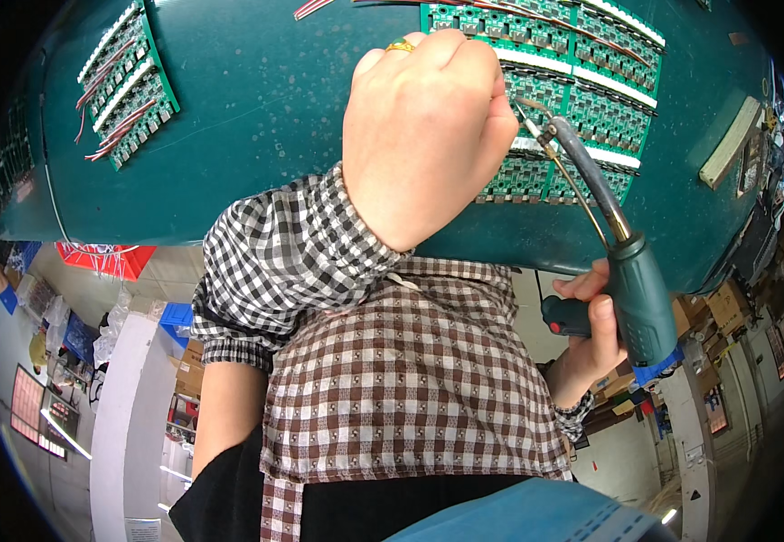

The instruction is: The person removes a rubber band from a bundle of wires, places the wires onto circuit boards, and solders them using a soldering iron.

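Note:
My right hand (598, 339) is wrapped around a dark green trigger-type soldering gun (643, 294). Its bent metal barrel and thin feed tube reach up to a tip over the panel of green circuit boards (613, 113). My left hand (428, 131) is closed in a fist, knuckles up, over the panel's left side. A ring is on one finger. The fingertips are hidden, so whatever they pinch cannot be seen. Thin red and black wires (622, 47) lie across the boards, which carry white strips in rows.
On the green table (256, 108), a smaller circuit board panel (143, 90) with red, white and black wires lies at the left. A pale bar-shaped block (732, 143) rests at the right. A red bin (107, 260) stands beyond the table's near edge.

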The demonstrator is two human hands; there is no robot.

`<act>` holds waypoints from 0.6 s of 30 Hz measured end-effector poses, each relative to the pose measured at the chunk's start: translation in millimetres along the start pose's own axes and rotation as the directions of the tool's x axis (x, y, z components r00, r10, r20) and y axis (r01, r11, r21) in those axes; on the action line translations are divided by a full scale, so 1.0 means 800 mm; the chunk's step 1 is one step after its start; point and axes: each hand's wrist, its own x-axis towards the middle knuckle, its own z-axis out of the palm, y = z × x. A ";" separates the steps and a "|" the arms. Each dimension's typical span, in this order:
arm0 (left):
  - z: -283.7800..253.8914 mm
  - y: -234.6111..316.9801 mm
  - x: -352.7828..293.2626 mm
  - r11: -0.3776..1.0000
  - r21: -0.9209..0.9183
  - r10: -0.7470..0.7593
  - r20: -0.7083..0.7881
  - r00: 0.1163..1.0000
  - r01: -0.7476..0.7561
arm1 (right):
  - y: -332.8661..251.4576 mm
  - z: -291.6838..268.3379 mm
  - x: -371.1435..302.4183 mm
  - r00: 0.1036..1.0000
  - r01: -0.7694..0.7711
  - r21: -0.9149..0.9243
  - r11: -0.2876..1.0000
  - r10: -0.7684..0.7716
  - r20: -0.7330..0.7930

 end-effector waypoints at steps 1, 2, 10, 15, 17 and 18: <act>0.000 0.000 0.000 1.000 0.004 0.002 -0.003 1.000 -0.002 | 0.000 0.000 0.000 1.000 0.005 -0.008 1.000 -0.005 0.007; 0.000 0.000 0.000 1.000 0.004 0.002 -0.002 1.000 -0.002 | 0.000 0.000 0.000 1.000 0.010 -0.016 1.000 -0.010 0.011; 0.000 -0.001 -0.001 0.999 0.037 0.008 0.017 1.000 -0.009 | -0.003 0.000 0.001 0.999 0.025 0.004 1.000 -0.025 0.020; -0.001 0.002 -0.002 0.998 0.055 -0.001 0.015 1.000 0.000 | 0.000 0.000 -0.001 1.000 -0.008 -0.004 1.000 0.008 -0.019; 0.000 0.003 -0.003 0.998 0.062 0.005 0.010 1.000 -0.005 | 0.005 -0.008 0.000 0.997 0.051 0.000 0.999 -0.051 0.052; 0.001 0.003 -0.003 0.998 0.062 -0.001 0.015 1.000 0.000 | 0.005 -0.008 0.001 0.998 0.049 0.000 0.999 -0.049 0.050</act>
